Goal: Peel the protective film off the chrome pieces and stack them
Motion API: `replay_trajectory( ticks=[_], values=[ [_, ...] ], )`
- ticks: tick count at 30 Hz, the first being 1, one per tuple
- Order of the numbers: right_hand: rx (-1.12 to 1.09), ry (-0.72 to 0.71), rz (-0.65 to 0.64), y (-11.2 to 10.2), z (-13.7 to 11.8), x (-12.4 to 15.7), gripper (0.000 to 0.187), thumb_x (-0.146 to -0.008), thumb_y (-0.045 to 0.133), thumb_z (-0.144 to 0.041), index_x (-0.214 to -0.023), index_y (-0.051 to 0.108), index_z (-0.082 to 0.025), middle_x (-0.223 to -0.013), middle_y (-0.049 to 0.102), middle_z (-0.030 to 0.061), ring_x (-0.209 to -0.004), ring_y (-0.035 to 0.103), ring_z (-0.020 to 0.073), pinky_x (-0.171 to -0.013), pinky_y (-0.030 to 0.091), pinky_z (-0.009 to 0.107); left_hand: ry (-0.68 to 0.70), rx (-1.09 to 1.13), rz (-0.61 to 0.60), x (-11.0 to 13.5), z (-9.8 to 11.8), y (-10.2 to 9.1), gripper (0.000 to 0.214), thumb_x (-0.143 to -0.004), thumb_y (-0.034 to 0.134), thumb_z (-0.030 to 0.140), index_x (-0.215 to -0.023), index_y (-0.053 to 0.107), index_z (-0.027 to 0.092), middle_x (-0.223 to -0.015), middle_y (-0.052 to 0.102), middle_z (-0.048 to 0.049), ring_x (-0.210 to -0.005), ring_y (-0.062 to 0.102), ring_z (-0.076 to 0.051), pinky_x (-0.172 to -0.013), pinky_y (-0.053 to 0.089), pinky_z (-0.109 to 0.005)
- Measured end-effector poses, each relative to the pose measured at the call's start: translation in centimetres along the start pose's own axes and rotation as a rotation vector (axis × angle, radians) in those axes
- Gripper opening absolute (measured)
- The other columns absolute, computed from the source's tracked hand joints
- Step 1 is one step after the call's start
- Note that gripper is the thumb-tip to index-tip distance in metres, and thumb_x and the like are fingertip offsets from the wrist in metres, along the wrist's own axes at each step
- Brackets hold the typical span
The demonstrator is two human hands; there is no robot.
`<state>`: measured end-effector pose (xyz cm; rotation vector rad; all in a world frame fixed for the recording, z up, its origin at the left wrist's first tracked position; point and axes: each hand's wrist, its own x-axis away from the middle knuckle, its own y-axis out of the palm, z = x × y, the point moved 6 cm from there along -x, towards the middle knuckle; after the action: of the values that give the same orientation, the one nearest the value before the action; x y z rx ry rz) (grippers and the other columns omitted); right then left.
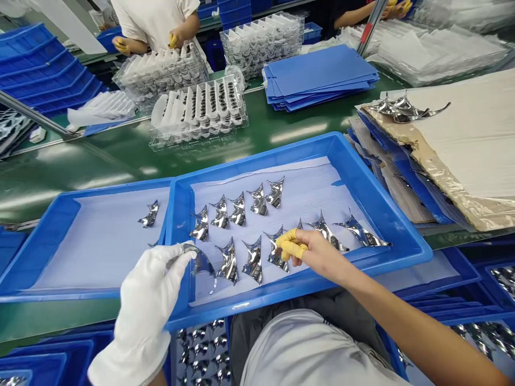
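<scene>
My left hand (147, 303), in a white glove, is closed on a curved, mirror-bright metal piece (204, 264) over the near left corner of a blue tray (306, 151). The held piece is slightly blurred. My right hand (301, 246) wears yellow finger covers and is curled over the near row, partly covering a pointed chrome piece (276, 257). Whether its fingertips grip anything is hidden. Similar shiny pieces lie in two rows on white lining sheet; the far row includes a small piece (258, 200). A second tray (80, 296) on the left holds another piece (150, 214).
Blue sheets (322, 72) are stacked beyond the trays. Clear racks of small parts (201, 110) stand across the green bench (100, 161). Cardboard (475, 139) with shiny pieces on it lies right. Stacked bins (40, 69) stand far left. A person (156, 24) works opposite.
</scene>
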<state>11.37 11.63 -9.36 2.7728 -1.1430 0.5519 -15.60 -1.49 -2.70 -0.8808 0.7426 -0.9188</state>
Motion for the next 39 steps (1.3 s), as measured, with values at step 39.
replay_trajectory(
  ticks=[39],
  values=[
    [0.345,-0.76,0.085,3.5,-6.4,7.5,0.028,-0.102,0.048,-0.025,-0.089,0.071,-0.015,-0.069,0.066,0.0053,-0.061,0.054,0.0139,-0.058,0.047,0.025,-0.319,1.319,-0.129,3.5,8.4,7.9,0.032,-0.083,0.073,0.035,-0.113,0.076,0.026,-0.109,0.076,-0.0052,-0.108,0.068,-0.025,-0.099,0.051,-0.033]
  ],
)
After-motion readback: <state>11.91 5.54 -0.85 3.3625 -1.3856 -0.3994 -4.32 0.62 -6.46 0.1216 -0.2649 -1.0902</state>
